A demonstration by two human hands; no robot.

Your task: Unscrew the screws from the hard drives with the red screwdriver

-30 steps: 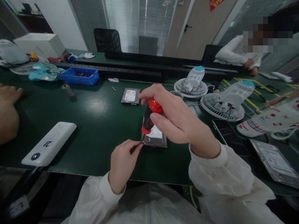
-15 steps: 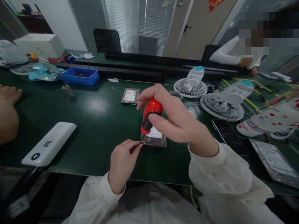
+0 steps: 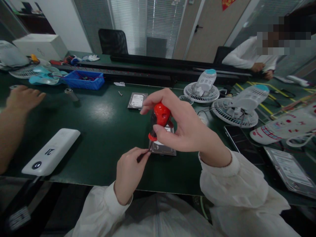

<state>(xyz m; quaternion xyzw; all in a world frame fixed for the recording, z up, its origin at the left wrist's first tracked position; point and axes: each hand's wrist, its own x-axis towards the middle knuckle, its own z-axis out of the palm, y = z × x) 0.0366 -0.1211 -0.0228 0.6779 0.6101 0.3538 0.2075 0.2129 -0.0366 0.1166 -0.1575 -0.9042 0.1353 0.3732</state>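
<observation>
The right hand's (image 3: 190, 130) fingers (image 3: 163, 133) clasp the red cap of a screwdriver (image 3: 161, 113), holding it upright at frame centre, likely so the handle can be turned from the top. Below, the left hand (image 3: 128, 171) pinches thumb and forefinger on the shaft's tip, apparently steadying it at the lower-left corner of the hard drive (image 3: 165, 148), which lies flat on the green table (image 3: 103, 128). A second hard drive (image 3: 137, 100) lies just behind it. A white power bank (image 3: 50, 150) sits lower left, and a co-worker's hand (image 3: 24, 98) is at upper left.

The number 21 is printed on the white device (image 3: 57, 144)
</observation>
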